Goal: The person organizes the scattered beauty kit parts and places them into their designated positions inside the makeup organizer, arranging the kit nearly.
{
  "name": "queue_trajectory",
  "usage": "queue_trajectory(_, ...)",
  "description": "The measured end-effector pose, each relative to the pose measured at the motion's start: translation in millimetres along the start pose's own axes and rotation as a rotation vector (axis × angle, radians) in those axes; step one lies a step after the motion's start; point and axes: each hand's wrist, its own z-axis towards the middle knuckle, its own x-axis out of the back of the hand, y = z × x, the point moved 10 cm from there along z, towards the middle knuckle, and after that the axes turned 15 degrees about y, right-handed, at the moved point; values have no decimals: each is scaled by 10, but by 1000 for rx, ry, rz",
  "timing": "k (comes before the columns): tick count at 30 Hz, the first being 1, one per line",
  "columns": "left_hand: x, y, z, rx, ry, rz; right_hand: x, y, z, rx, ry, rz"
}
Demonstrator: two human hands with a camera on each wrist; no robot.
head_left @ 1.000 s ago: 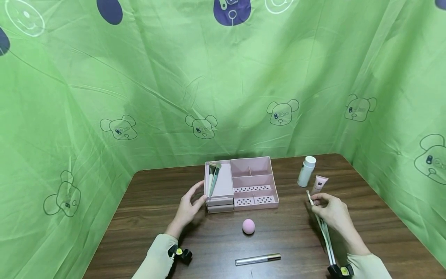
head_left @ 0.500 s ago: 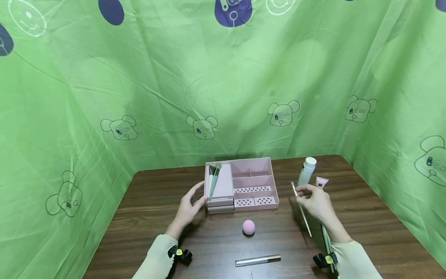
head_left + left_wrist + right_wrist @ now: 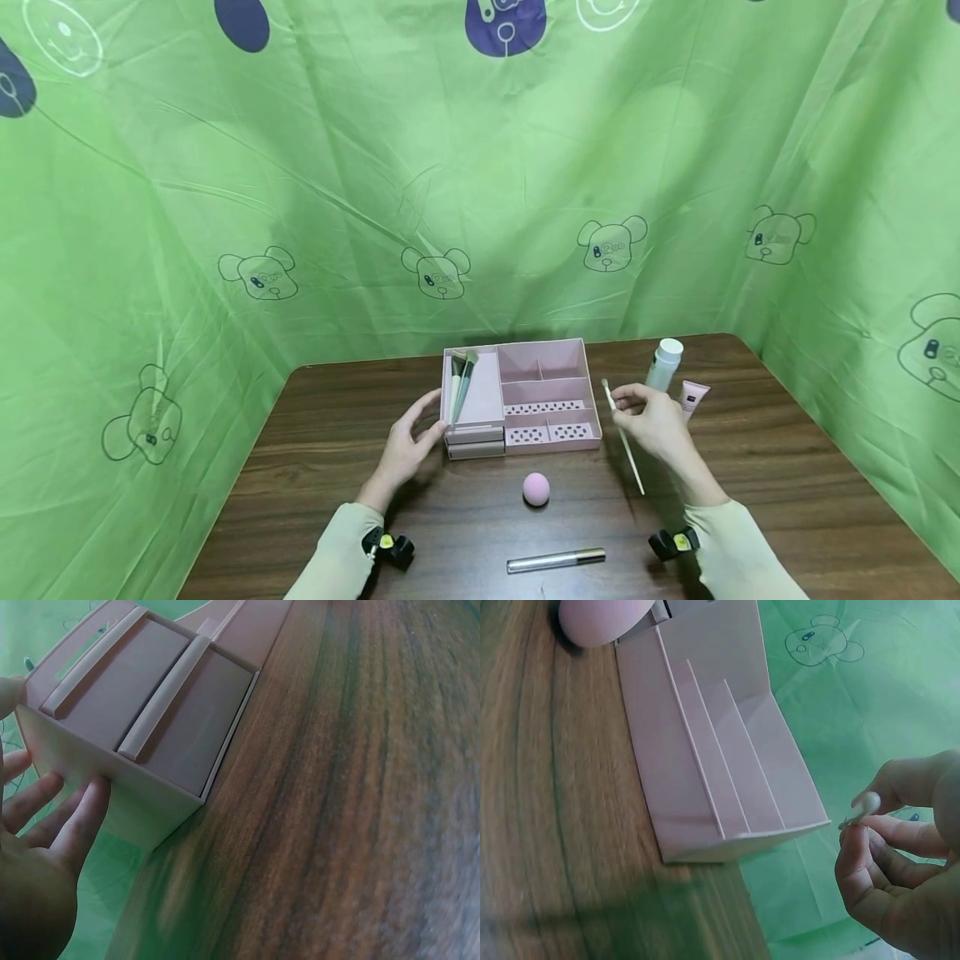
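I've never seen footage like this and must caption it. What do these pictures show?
These are a person's bare left hand and right hand, no machine. The wide picture comes from a head-worn camera; the two closer ones come from wrist cameras. On the wooden table stands a pink makeup organizer, with two brushes in its left section. Nearby are a pink ball, a silver tube, a white-capped bottle and a pink squeeze tube. The left hand touches the organizer's left side; the right hand pinches a slim brush near its right side.
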Motion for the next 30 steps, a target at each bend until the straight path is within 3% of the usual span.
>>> queue_trajectory(13, -20, -13, -20, 5, -1, -6, -176, -205, 48, -2, -26, 53)
queue_trajectory(23, -24, 72, -1, -78, -6, 24, -302, -426, 148, 5, -43, 62)
queue_trajectory(30, -20, 100, 3, -78, -7, 27, -427, -569, 214, -3, -65, 83)
